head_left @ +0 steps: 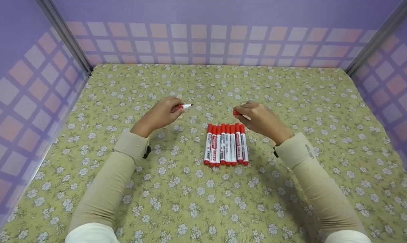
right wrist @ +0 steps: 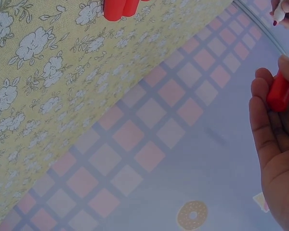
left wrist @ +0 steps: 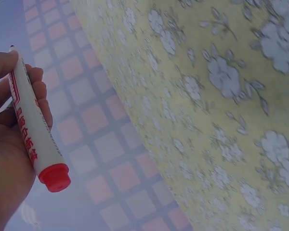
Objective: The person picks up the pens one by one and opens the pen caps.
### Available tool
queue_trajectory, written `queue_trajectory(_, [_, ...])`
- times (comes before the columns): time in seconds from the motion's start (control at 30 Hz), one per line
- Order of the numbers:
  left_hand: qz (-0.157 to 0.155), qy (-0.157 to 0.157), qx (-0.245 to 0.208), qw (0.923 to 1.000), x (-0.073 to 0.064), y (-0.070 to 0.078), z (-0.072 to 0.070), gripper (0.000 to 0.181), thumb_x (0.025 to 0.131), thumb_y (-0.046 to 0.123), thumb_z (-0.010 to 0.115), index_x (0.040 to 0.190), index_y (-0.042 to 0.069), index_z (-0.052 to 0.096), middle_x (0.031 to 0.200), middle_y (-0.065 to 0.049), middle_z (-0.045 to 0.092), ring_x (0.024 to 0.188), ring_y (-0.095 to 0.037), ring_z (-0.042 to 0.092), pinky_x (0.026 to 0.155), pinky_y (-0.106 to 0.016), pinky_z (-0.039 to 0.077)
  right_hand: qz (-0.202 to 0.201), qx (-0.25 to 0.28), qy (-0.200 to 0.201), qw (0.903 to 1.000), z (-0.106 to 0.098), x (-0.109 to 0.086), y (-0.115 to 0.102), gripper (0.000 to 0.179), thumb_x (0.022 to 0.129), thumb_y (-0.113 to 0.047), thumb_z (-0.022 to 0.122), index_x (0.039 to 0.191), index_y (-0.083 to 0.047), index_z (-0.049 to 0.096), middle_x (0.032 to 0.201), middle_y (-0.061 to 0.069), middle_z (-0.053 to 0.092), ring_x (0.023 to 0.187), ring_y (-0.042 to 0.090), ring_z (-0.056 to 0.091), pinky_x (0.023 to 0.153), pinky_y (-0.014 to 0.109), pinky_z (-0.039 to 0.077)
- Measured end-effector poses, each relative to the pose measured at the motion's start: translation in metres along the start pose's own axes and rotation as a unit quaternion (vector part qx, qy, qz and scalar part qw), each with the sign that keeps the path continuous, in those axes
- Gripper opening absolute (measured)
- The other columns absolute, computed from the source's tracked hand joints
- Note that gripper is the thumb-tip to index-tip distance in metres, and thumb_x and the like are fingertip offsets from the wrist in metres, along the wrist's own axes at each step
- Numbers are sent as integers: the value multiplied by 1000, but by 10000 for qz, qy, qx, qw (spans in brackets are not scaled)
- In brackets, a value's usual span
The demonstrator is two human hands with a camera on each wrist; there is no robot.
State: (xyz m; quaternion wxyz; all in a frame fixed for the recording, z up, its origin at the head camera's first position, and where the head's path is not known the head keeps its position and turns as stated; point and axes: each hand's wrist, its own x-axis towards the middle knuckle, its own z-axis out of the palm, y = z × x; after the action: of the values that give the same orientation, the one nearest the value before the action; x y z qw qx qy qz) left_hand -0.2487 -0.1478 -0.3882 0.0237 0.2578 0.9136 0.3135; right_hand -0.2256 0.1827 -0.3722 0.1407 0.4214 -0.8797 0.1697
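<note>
My left hand [head_left: 163, 113] holds an uncapped marker [left wrist: 34, 115], white with red print and a red end plug. In the head view the marker's tip points right, toward the other hand. A red marker cap [right wrist: 280, 92] is pinched between the thumb and fingers of my right hand [head_left: 255, 118]. A gap separates the cap from the marker. Below and between the hands lies a row of several white markers [head_left: 225, 145], side by side, with red caps at their far ends.
A floral cloth [head_left: 176, 202] covers the table. Purple panels with pink and white squares [head_left: 218, 44] enclose the back and both sides. Metal posts [head_left: 66, 37] stand at the back corners.
</note>
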Motion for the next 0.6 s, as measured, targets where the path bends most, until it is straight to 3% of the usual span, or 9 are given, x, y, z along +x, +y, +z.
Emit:
queue_trajectory(0.23, [-735, 91, -347, 9966, -14, -23, -15, 30, 100, 20, 52, 121, 2, 61, 110, -14, 57, 87, -23, 50, 75, -38, 43, -119, -64, 118, 9998, 0, -1, 2, 18, 91, -6, 65, 106, -1, 72, 95, 13, 73, 82, 23, 67, 71, 32, 57])
queue_trajectory(0.6, [-1292, 191, -292, 9910, -35, -57, -35, 34, 100, 16, 46, 126, -4, 56, 112, -20, 53, 87, -26, 47, 72, -38, 40, -101, -89, 209, 9997, -2, -2, 4, 21, 89, -6, 67, 109, 0, 71, 98, 15, 73, 86, 25, 69, 73, 35, 57])
